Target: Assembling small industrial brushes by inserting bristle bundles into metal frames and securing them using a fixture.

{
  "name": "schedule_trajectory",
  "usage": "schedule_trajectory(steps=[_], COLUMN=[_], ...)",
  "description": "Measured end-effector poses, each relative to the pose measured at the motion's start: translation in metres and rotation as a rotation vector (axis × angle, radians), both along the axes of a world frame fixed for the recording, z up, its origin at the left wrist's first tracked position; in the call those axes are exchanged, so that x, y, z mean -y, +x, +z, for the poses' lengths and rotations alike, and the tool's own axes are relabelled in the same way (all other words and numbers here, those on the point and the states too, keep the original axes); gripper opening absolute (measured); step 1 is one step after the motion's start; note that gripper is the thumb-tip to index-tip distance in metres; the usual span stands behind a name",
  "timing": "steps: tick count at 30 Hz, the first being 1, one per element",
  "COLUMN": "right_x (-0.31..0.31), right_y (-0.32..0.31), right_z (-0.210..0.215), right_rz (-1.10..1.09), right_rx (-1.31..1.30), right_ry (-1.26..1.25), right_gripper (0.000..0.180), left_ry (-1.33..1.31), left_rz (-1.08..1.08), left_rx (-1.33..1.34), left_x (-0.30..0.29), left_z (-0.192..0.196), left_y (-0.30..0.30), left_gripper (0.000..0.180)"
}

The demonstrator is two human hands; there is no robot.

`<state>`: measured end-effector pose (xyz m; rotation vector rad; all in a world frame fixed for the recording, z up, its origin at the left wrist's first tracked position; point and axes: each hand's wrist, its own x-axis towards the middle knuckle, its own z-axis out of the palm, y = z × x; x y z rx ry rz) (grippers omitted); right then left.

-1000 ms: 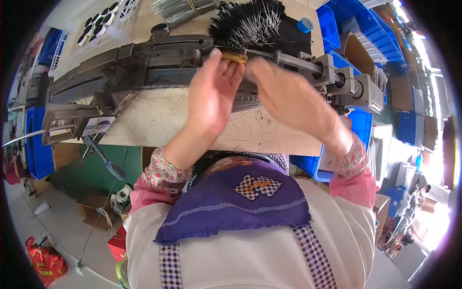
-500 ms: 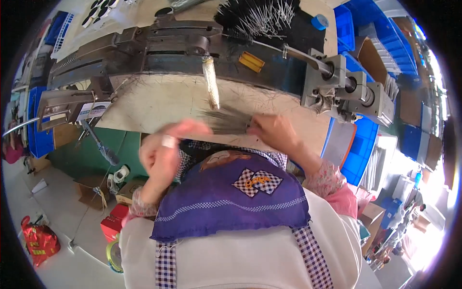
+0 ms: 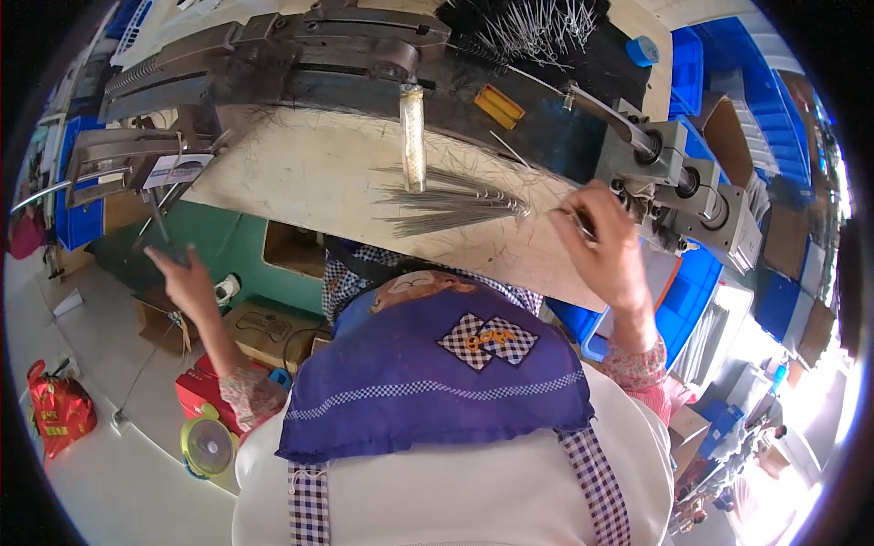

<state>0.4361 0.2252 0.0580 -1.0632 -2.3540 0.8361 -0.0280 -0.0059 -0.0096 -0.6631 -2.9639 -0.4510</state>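
At the left, my left hand (image 3: pixel 189 284) is at the lower end of a dark metal lever (image 3: pixel 161 218), its thumb and finger on either side of the rod; the lever's knob is hidden by the hand. My right hand (image 3: pixel 608 244) is raised over the bench's right part with fingers curled together. Something small and dark shows between those fingers, too small to name. Left of it, a fanned bundle of thin grey wires (image 3: pixel 455 205) lies on the wooden bench (image 3: pixel 300 173), apart from the hand. A tape-wrapped handle (image 3: pixel 412 136) hangs from the machine above the wires.
A long dark metal machine (image 3: pixel 337 55) spans the bench's back. Clamp-like metal blocks (image 3: pixel 692 173) stand at right. Several twisted wire pieces (image 3: pixel 537 32) lie on a black surface, near a yellow piece (image 3: pixel 499 106) and a blue tape roll (image 3: pixel 642 51). Blue bins (image 3: pixel 687 73) stand farther right.
My left hand has moved from the bench's front edge out left to the lever. My right hand has let go of the wire bundle and moved right; the wires now lie loose.
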Motion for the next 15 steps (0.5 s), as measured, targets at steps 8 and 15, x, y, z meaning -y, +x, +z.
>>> schedule_trajectory(steps=[8, 15], right_x=[-0.019, -0.026], right_y=[-0.019, -0.025], right_z=[0.089, 0.086], right_rz=[0.388, 0.112], right_rx=[0.188, -0.015], right_ry=[0.176, 0.292], right_gripper=[0.017, 0.020], left_ry=[0.544, 0.424], left_rz=[-1.355, -1.183], left_rx=[0.610, 1.029], left_x=[-0.132, -0.128], left_z=[0.105, 0.070], left_y=[0.224, 0.186], left_gripper=[0.065, 0.011])
